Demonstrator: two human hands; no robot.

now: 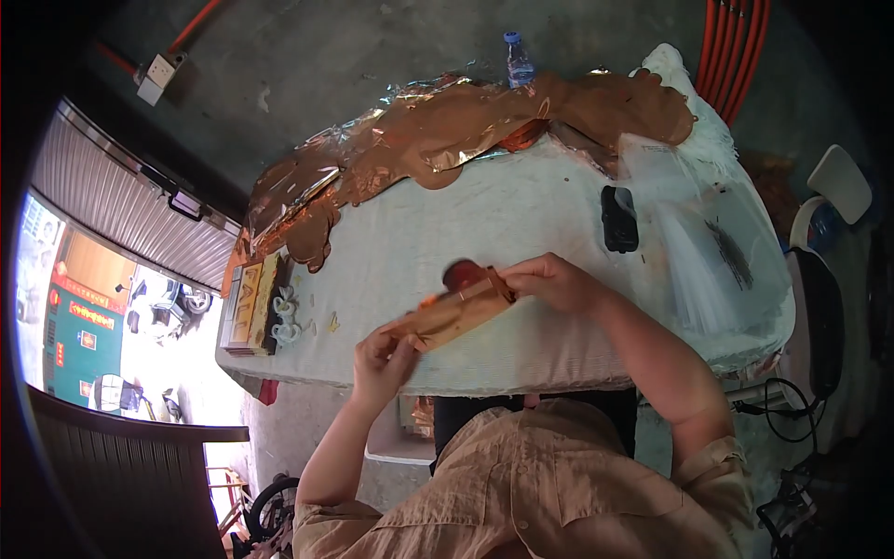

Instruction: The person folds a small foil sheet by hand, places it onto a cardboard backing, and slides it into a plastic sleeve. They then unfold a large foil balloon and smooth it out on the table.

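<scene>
A long yellow-gold packet [458, 322], slightly blurred, is held between my two hands above the near part of the table. My left hand [384, 361] pinches its lower left end, thumb on the near face. At the upper right end, the fingers of my right hand [549, 281] are closed on the packet's edge. Just behind it shows a dark red round thing [463, 274], partly hidden by the packet. To the left lies a stack of gold-fronted packets [250, 307], with small white-and-clear pieces [286, 315] beside it.
Brown, shiny deflated foil balloons [400, 140] spread along the back of the cloth-covered table [410, 242]. Behind them stands a water bottle [518, 63]. On the right lie a black phone-like object [619, 219] and clear plastic bags [689, 261]. A chair [815, 317] stands beyond the right edge.
</scene>
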